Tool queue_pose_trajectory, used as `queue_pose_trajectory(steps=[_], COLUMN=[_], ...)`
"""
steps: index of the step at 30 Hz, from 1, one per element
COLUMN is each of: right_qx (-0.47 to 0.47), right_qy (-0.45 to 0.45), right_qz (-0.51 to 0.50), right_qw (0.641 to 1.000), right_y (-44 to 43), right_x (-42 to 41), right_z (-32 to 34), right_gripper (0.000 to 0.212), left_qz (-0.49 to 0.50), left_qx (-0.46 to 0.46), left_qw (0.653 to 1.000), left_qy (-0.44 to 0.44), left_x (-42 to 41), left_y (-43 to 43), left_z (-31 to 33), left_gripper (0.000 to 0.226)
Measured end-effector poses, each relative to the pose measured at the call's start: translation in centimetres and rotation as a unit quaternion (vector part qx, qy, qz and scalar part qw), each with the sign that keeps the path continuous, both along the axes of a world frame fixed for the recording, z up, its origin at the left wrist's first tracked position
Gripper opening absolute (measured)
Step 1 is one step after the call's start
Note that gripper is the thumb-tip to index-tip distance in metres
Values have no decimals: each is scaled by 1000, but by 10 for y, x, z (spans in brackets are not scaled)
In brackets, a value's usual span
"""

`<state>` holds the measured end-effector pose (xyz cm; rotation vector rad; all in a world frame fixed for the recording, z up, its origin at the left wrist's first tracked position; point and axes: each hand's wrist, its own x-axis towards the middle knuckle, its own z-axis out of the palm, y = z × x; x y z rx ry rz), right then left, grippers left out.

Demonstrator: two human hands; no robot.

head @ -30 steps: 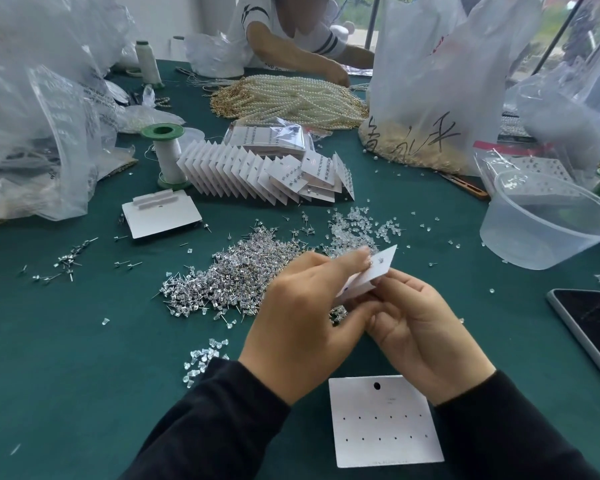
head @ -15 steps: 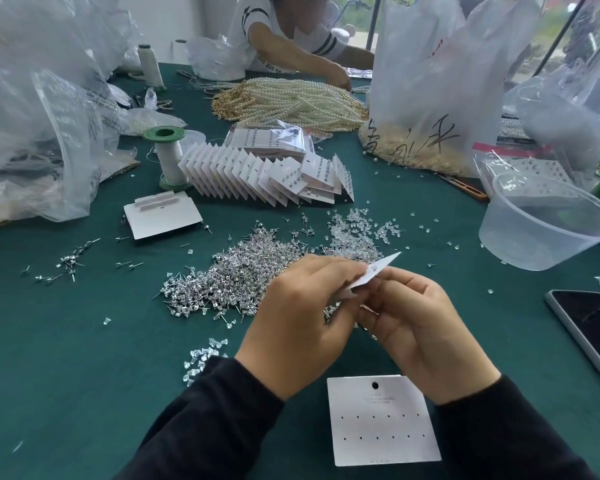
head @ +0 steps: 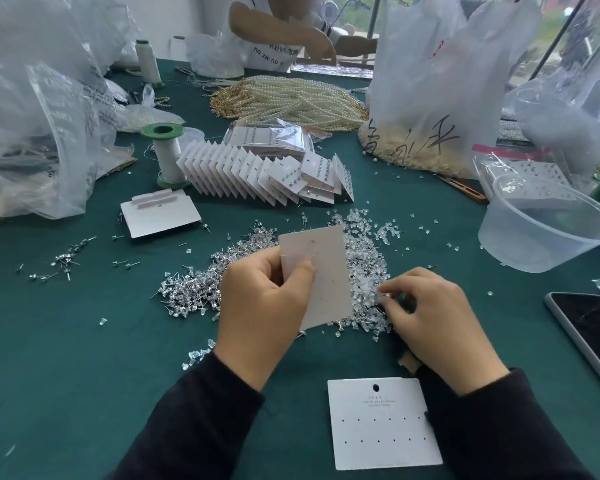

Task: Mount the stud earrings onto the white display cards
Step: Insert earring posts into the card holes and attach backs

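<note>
Centrally, left hand (head: 260, 306) grips white card (head: 321, 271), right hand (head: 437, 320) beside pinches clear backs (head: 366, 285).

Head camera looks forward and down, close over green table (head: 66, 358).

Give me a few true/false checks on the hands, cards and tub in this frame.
1. The left hand holds a white card. True.
2. The right hand grips that card too. False: it is off the card, with its fingertips at the pile of clear backs.
3. A blank card lies flat on the table. True.
4. The clear tub stands at the left of the table. False: it stands at the right.
</note>
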<state>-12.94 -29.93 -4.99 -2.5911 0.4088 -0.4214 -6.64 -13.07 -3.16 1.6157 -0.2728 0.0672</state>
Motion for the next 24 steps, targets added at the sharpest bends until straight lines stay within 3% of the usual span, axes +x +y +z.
queue_pose_trajectory(steps=[5,7,12,15,19,24], right_qx=[-24,-11,113,176,66,18], right_qy=[-23,-39,-95,-155,-299,-287], right_qz=[-2,9,-5,14,98,123], right_qw=[999,999,989,972,947,950], right_y=[2,4,4,11,34,49], right_x=[3,2,0,-1,1,7], right_z=[1,2,7,11,15,11], right_gripper=[8,9,13,15,7,5], left_qz=[-32,-39,-46,-40,-5,-2], left_qx=[-23,-32,-32,20,133,171], left_qw=[996,994,991,996,989,975], left_qy=[80,99,123,71,-66,-139], left_x=[2,3,4,2,-2,-7], left_y=[3,4,4,2,-2,-5], left_z=[-1,-3,-4,-4,-5,-5], left_gripper=[10,16,25,21,32,35])
